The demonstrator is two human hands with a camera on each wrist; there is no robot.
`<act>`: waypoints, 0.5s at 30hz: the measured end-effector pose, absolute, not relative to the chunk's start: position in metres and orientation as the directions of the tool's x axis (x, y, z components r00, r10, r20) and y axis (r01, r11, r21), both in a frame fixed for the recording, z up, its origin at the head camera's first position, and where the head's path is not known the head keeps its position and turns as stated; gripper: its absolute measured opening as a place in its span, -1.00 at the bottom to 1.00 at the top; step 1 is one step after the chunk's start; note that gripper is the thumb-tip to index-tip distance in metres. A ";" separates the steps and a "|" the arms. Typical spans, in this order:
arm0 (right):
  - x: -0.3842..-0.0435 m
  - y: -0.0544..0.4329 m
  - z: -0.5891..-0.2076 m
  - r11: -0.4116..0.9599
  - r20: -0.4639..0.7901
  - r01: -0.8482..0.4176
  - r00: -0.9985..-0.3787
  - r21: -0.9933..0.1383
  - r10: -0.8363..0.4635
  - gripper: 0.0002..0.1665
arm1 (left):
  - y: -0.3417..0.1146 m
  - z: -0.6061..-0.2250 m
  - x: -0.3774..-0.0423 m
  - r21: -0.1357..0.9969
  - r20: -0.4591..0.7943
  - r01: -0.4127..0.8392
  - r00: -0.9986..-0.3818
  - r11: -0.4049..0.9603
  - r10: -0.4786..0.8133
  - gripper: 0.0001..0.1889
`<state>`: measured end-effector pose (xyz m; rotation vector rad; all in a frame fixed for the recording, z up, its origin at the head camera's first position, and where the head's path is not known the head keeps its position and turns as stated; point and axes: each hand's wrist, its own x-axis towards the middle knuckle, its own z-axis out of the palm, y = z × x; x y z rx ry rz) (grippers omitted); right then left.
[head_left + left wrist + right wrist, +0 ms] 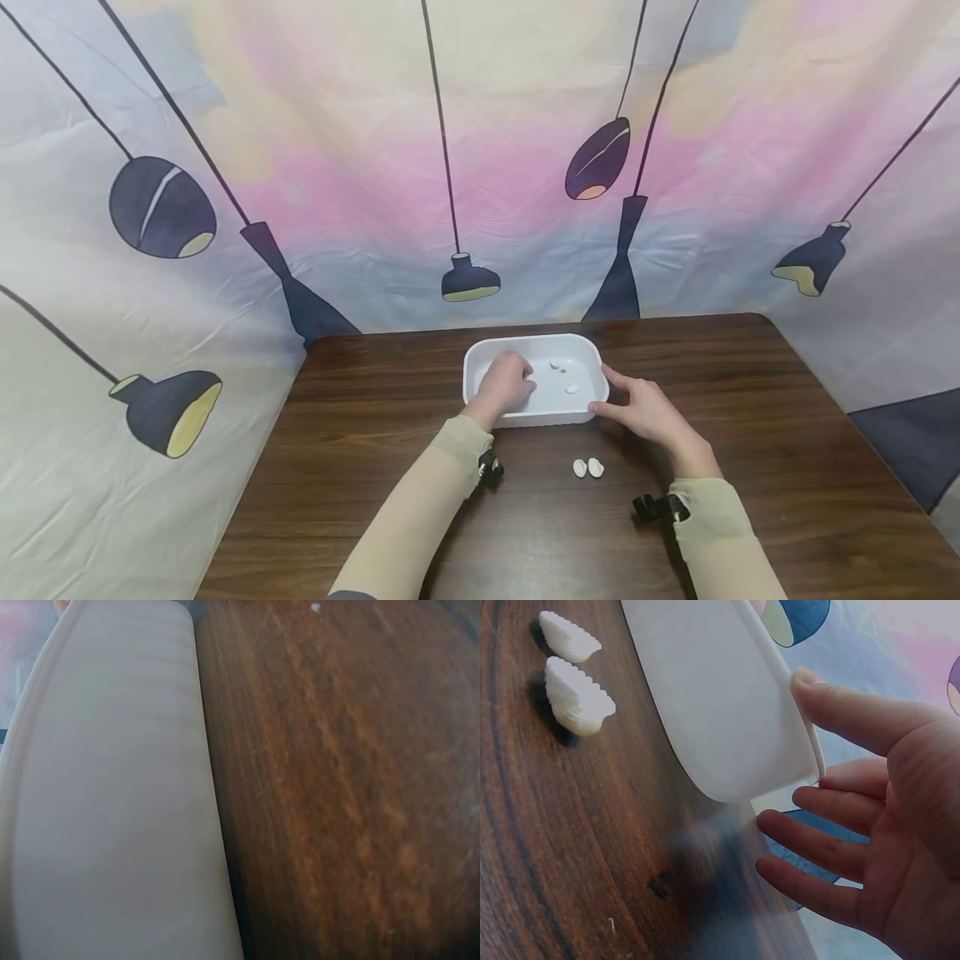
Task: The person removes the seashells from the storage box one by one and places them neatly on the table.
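- White tray [546, 400] stands before a broad hanging cloth [360, 125] printed with dark pendant lamps; it sits on your dark wood-grain table [360, 417], toward the far edge.
- The tray itself is a rounded rectangle, its long side facing you; your left wrist view is mostly its smooth outer wall and the tabletop beside it.
- Your right hand [648, 410] is at the tray's near right corner: the thumb tip rests on the rim, the index finger lies at the short end, and the other fingers stretch out spread, clear of the wall.
- Your left hand [506, 383] reaches over the near rim into the tray's left part, fingers bent downward; you cannot tell from these views whether they pinch anything.
- A black wrist camera sits on each of your pale cuffs, left [491, 469] and right [658, 507].
- Two ribbed white seashells [596, 467] lie side by side on the table, between you and the tray.
- One white shell [572, 388] lies inside, right of your left hand.
- A smaller, brown-marked shell [555, 365] lies farther back in the tray.
- A tiny brown piece [562, 372] sits just beside it.
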<state>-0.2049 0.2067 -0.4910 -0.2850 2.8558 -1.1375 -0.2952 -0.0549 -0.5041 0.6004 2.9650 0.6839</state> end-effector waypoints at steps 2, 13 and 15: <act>-0.205 0.207 -0.491 0.712 0.015 -0.148 -0.982 -0.687 -0.190 0.06 | -0.055 -0.504 -0.295 0.431 0.045 0.361 -0.924 0.827 0.380 -0.90; -0.205 0.207 -0.491 0.710 0.009 -0.143 -0.982 -0.689 -0.189 0.06 | -0.055 -0.500 -0.292 0.466 0.043 0.349 -0.927 0.813 0.373 -0.84; -0.205 0.207 -0.491 0.712 0.008 -0.141 -0.982 -0.688 -0.187 0.06 | -0.055 -0.500 -0.292 0.473 0.046 0.354 -0.924 0.807 0.379 -0.85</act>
